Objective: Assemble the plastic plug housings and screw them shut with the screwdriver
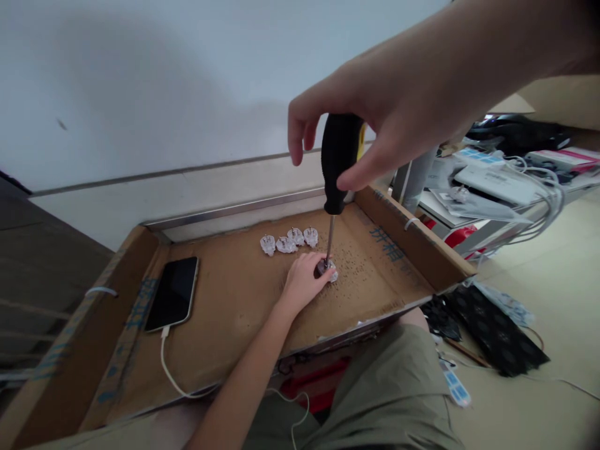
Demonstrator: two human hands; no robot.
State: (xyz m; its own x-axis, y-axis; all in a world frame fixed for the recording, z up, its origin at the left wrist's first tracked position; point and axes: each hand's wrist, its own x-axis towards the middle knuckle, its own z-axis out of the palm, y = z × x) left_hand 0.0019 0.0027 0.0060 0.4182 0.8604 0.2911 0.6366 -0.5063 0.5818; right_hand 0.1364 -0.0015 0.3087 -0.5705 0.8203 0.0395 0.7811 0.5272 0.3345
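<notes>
My right hand (pixel 370 119) is closed loosely around the black handle of a screwdriver (pixel 338 162), its palm over the top and some fingers lifted off. The shaft points straight down to a small clear plastic plug part (pixel 332 274). Between thumb and fingers, my left hand (pixel 307 275) pinches that part against the cardboard. Several similar clear plug parts (pixel 295 236) with metal pins stand in a group just behind my left hand. Many tiny dark screws (pixel 354 265) lie scattered to the right of it. Where the screwdriver tip meets the part is too small to make out.
The work surface is a shallow cardboard tray (pixel 225 350) with raised sides. A phone (pixel 173 294) on a white cable (pixel 169 369) lies at its left. A white wall stands behind. At right are a cluttered shelf (pixel 497 181) and a black patterned sheet (pixel 497 328) on the floor.
</notes>
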